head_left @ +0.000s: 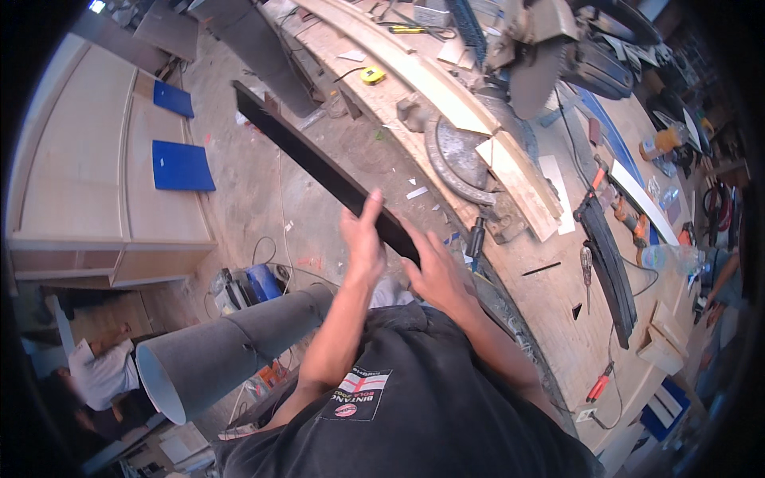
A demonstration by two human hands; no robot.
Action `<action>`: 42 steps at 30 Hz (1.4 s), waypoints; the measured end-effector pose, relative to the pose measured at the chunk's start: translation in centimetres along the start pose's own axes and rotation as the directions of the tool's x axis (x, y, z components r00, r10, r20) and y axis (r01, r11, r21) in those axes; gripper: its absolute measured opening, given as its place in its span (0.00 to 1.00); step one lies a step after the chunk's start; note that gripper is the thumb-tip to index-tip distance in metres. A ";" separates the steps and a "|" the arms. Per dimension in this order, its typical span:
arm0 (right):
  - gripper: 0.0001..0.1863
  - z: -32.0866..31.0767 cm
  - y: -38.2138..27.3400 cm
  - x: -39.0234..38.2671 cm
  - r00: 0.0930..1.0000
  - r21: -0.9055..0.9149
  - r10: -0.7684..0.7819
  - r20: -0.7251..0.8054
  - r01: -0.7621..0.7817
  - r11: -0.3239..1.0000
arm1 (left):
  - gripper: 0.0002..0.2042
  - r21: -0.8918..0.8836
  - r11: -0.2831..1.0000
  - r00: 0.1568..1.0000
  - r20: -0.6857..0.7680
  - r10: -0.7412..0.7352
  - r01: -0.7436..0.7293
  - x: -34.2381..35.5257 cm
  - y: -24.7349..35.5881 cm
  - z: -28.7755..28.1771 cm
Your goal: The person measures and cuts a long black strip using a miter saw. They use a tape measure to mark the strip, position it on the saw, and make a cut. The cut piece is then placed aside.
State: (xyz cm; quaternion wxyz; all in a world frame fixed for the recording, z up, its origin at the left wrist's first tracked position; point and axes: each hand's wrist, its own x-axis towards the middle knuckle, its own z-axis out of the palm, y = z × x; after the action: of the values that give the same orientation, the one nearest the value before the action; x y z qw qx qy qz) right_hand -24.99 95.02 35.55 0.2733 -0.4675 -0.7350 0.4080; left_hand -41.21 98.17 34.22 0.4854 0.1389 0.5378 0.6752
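Above the concrete floor (239, 199), between bench and cabinet side, we list one long, narrow, straight black bar (311, 163), slanting from upper left to the body. Left hand (364, 235): pinched on the bar between thumb and fingers, nearer its close end; we see the longer part run free beyond this grip. Right hand (438, 267): thumb and fingers narrowly about the close end, holding it. To the right, we enter a pale wooden workbench (550, 299), bearing a grey metal mitre saw with a round blade (538, 84), a yellow tape measure (371, 75) and a screwdriver (587, 265). To the left, we record a large grey cylinder (231, 342) and two blue rectangular panels (183, 165) on a pale wooden cabinet (80, 159).
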 end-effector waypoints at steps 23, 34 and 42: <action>0.45 9.5 9.7 49.3 0.999 -0.691 -0.019 -0.042 -0.016 0.723 | 0.13 -0.090 0.786 0.788 0.016 0.616 -0.612 17.7 24.7 -17.2; 0.33 9.1 17.3 59.7 0.971 -0.749 0.103 0.216 0.096 0.656 | 0.17 0.448 0.780 0.845 -0.092 0.527 -0.437 29.7 22.4 -21.2; 0.24 12.8 -0.1 50.3 0.979 0.731 -0.013 0.206 -0.145 0.667 | 0.21 0.445 0.714 0.834 0.172 0.525 -0.541 34.3 23.6 -17.9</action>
State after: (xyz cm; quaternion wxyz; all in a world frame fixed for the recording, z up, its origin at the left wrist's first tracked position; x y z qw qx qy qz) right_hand -55.88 136.42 30.07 0.3519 -0.3003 -0.5111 0.7244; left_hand -82.62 116.39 36.18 0.2298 0.4138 0.6153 0.6304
